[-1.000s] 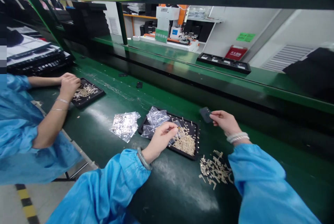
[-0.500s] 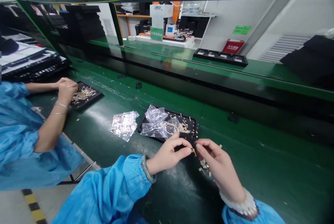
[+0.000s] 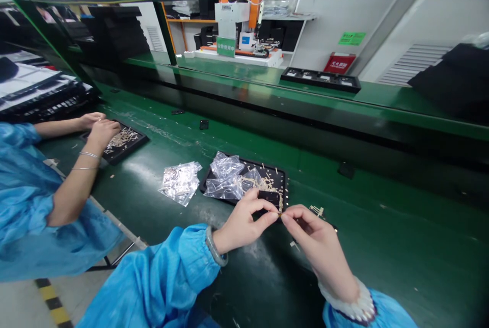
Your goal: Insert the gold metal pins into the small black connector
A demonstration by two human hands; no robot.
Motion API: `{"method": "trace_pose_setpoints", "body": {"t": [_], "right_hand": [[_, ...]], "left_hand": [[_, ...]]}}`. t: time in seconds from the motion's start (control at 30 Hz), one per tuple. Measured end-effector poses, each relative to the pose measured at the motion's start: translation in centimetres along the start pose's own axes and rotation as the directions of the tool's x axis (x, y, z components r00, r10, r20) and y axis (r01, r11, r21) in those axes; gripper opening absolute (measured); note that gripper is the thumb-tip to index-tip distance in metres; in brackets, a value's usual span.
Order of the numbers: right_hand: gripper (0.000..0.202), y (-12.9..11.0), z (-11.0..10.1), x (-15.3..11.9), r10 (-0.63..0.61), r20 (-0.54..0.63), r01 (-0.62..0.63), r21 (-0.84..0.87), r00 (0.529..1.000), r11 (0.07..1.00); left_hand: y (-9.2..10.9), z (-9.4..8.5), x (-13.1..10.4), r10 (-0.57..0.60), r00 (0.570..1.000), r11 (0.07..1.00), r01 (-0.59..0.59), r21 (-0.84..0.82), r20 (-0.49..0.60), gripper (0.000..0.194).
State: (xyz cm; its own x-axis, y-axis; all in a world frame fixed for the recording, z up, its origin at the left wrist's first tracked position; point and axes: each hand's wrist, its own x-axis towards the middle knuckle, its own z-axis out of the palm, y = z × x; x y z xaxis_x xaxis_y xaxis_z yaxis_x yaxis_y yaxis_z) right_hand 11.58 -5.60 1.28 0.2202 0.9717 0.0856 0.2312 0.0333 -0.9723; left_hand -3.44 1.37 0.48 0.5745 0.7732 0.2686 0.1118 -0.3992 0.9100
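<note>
My left hand pinches a small yellow-brown strip between thumb and forefinger. Against its end, the closed fingertips of my right hand meet those of the left; whatever they pinch is too small to make out. Just beyond my hands lies a black tray with clear plastic bags and many loose beige strips. A black rectangular piece shows above my left fingers. Small pale pieces lie behind my right hand, partly hidden by it.
Left of the tray lies a clear bag of small parts. A co-worker's hands are over another black tray of strips. Black pieces lie farther back, below a raised shelf holding a long tray.
My right fingertips have moved left to meet the left ones at the strip. More pale pieces show behind my right hand. The co-worker's hands have shifted slightly apart.
</note>
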Motion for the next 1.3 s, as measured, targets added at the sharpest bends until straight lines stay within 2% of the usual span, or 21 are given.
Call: {"method": "trace_pose_setpoints", "body": {"t": [0.07,0.13,0.17,0.23,0.3,0.4,0.47,0.5,0.63,0.83,1.07,1.3], "right_hand": [[0.019,-0.1,0.0,0.0,0.02,-0.034,-0.018,0.05,0.999,0.999],[0.021,-0.3,-0.1,0.1,0.066,-0.065,-0.057,0.134,0.996,0.989],[0.022,-0.5,-0.1,0.0,0.1,-0.068,-0.086,0.186,0.993,0.979],[0.025,-0.8,-0.1,-0.1,0.182,-0.034,-0.164,0.294,0.983,0.942],[0.025,-1.2,0.2,-0.4,0.248,0.049,-0.247,0.395,0.967,0.885],[0.025,-1.7,1.2,-1.0,0.277,0.179,-0.33,0.485,0.944,0.81],[0.028,-2.0,2.0,-1.3,0.274,0.221,-0.349,0.484,0.936,0.803],[0.03,-2.1,2.3,-1.4,0.271,0.223,-0.347,0.47,0.936,0.812],[0.032,-1.9,3.3,-1.4,0.254,0.174,-0.304,0.396,0.951,0.867],[0.027,-1.5,3.5,-1.4,0.192,0.074,-0.205,0.334,0.979,0.92],[0.024,-1.9,3.6,-1.4,0.163,0.041,-0.168,0.279,0.986,0.945],[0.021,-1.7,3.6,-1.3,0.146,0.015,-0.144,0.273,0.989,0.951]], "left_hand": [[-0.1,0.1,0.1,-0.013,1.0,0.996,0.012,-0.084,-0.014,0.014],[-0.2,0.2,0.3,-0.081,0.996,0.951,0.064,-0.303,-0.043,0.014],[-0.3,0.2,0.4,-0.137,0.99,0.887,0.105,-0.449,-0.04,0.019],[-0.4,0.2,0.7,-0.249,0.968,0.674,0.196,-0.712,0.031,0.037],[-0.5,0.3,0.9,-0.299,0.943,0.422,0.269,-0.866,0.147,0.041],[-0.4,0.3,1.0,-0.293,0.92,0.1,0.3,-0.948,0.26,0.032],[-0.3,0.4,0.9,-0.271,0.918,-0.038,0.292,-0.956,0.291,0.03],[-0.2,0.5,0.8,-0.26,0.919,-0.073,0.287,-0.955,0.296,0.03],[-0.3,0.6,0.8,-0.242,0.93,-0.091,0.262,-0.961,0.276,0.03],[-0.5,0.6,0.8,-0.191,0.945,-0.075,0.256,-0.964,0.266,0.028],[-0.2,0.6,0.8,-0.242,0.937,-0.039,0.251,-0.967,0.253,0.031],[-0.3,0.6,0.8,-0.214,0.946,-0.036,0.24,-0.97,0.242,0.027]]}}
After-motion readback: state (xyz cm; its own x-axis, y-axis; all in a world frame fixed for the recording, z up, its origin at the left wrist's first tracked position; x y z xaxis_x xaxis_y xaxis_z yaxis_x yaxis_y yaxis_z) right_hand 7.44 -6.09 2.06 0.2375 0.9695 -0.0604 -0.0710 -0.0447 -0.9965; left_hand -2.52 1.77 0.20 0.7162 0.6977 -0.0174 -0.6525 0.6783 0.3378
